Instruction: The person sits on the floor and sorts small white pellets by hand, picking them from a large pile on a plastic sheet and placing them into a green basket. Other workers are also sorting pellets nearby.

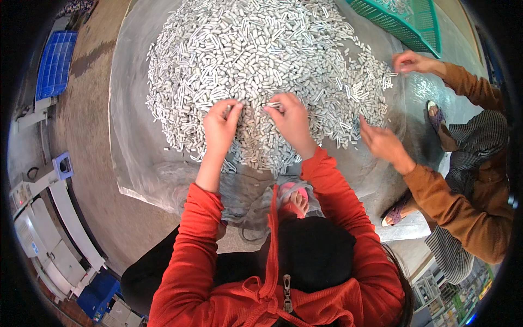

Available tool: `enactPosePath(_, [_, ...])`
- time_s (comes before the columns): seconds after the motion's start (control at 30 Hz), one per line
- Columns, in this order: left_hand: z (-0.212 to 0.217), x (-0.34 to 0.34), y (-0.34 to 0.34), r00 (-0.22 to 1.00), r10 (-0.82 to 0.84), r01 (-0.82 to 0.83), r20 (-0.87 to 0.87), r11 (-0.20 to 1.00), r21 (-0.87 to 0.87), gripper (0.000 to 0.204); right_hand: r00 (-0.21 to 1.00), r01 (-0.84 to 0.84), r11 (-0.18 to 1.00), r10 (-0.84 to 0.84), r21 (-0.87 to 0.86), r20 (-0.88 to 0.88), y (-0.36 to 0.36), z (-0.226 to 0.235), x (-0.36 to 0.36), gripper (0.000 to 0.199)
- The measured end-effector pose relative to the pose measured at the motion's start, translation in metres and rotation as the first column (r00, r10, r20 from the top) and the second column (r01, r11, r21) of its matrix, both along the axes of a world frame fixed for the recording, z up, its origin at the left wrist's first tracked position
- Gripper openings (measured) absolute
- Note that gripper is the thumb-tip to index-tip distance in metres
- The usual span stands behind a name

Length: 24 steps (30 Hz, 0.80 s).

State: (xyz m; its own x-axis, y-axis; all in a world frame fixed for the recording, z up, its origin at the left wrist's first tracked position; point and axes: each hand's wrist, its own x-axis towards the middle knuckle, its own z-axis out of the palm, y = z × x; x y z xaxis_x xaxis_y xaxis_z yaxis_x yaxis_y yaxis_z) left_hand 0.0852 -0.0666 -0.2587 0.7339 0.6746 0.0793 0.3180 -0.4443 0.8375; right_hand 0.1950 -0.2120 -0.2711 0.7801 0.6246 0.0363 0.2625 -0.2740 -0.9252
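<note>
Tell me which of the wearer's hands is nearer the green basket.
Right. The right hand rests on the pile of small grey pieces, on the side toward the green basket at upper right; the left hand lies farther left.

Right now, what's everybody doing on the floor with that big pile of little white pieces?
A person in an orange jacket sits over a large heap of small white pieces spread on a clear plastic sheet. Their left hand and right hand both pick at the near edge of the heap, each pinching a piece or two. A co-worker in brown sleeves works the heap's right side with one hand low and another higher. A green basket sits beyond.
</note>
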Motion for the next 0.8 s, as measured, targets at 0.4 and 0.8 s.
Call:
enactPosePath(0.4, [0.035,-0.026,0.044,0.98,0.199,-0.095,0.021,0.555,-0.826,0.022,0.179,0.428,0.822,0.332,0.377,-0.926,0.009,0.033,0.031,0.015])
enactPosePath(0.8, [0.019,-0.006,0.047,0.973,-0.076,0.144,-0.216,0.936,0.322,0.021,0.95,-0.142,0.982,0.17,-0.122,0.261,0.078,0.01,0.002,0.017])
